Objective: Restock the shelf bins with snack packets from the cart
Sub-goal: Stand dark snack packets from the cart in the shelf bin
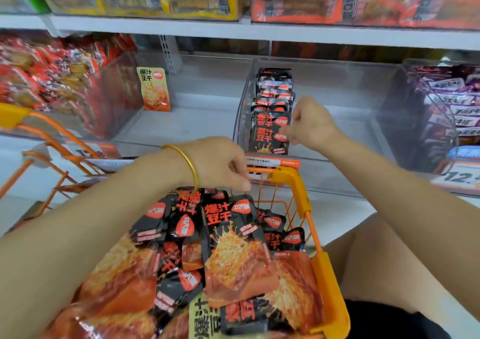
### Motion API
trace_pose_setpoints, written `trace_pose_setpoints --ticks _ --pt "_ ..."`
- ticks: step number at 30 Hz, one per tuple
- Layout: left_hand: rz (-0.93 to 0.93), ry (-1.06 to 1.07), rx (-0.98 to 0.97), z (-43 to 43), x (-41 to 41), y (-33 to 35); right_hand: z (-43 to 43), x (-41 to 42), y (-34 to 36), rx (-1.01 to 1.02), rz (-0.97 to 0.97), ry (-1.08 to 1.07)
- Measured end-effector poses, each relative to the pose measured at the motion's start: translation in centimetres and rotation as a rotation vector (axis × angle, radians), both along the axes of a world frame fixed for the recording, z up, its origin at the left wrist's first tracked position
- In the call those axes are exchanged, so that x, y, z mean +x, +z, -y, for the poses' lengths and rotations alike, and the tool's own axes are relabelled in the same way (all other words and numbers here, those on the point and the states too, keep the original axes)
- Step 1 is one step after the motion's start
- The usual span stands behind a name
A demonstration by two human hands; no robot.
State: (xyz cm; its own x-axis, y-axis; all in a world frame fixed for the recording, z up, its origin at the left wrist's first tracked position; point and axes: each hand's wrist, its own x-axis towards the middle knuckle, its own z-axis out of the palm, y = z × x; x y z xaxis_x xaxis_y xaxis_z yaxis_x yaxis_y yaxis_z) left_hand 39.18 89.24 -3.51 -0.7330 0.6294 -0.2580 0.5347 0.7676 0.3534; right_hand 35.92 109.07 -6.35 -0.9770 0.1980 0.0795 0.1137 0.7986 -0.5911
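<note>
Left hand (218,162), gold bangle (187,162) on the wrist, hangs over the cart (298,182). Its fingers curl down and pinch the top seal of 1 lifted packet (233,247), black and orange, which stands up out of the heap. Thumb side is hidden, so that grip is a judgement.

Right hand (311,125) is far right, at the clear bin (242,110) on the middle shelf. Its fingers are loosely curled against the right edge of the packet row (270,120). Cannot tell if it grips a packet or just steadies the row.

Where the stock is:
- Loose packets (166,266) heaped in the near cart, a lot left.
- Row stands upright along the left wall of the clear bin; the rest of that bin looks bare.

Handling, judged:
- Packets look light, small and flat, in soft foil film with a firmer lump inside.
- Film is glossy, so likely slippery, and several held at once could fan and slide out.
- Not fragile; squeezing is fine but would crease the faces.
- Best hold is the flat sealed top edge, thumb against fingers, or across both side edges for a small stack.
- Set them in upright, faces near, tight against the row, or they may topple into the bare part.

Others:
- 1 yellow packet (153,89) stands alone in the bin left of it.
- Red packs (52,79) far left, purple packs (449,99) right.
</note>
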Motion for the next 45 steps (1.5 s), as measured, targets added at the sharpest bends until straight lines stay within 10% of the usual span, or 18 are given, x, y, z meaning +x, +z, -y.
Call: trace_pose_setpoints --ticks 4,14,21,32,45 --pt "0.088 -0.11 -0.256 0.0 1.1 -1.1 2.4 3.7 0.8 -0.281 0.001 0.185" --pt "0.346 0.103 0.424 0.3 -0.5 0.8 1.8 7.8 1.1 -0.496 0.538 0.621" --pt "-0.24 0.403 0.612 -2.3 -3.8 1.5 -1.4 2.1 2.5 -0.811 0.101 0.123" --pt "-0.371 0.307 0.154 -3.6 -4.5 -2.3 0.0 -1.3 -2.6 0.133 0.456 0.165" --pt "-0.379 0.329 0.212 -3.8 -4.6 -2.8 0.7 -3.4 -3.7 0.248 0.459 0.125"
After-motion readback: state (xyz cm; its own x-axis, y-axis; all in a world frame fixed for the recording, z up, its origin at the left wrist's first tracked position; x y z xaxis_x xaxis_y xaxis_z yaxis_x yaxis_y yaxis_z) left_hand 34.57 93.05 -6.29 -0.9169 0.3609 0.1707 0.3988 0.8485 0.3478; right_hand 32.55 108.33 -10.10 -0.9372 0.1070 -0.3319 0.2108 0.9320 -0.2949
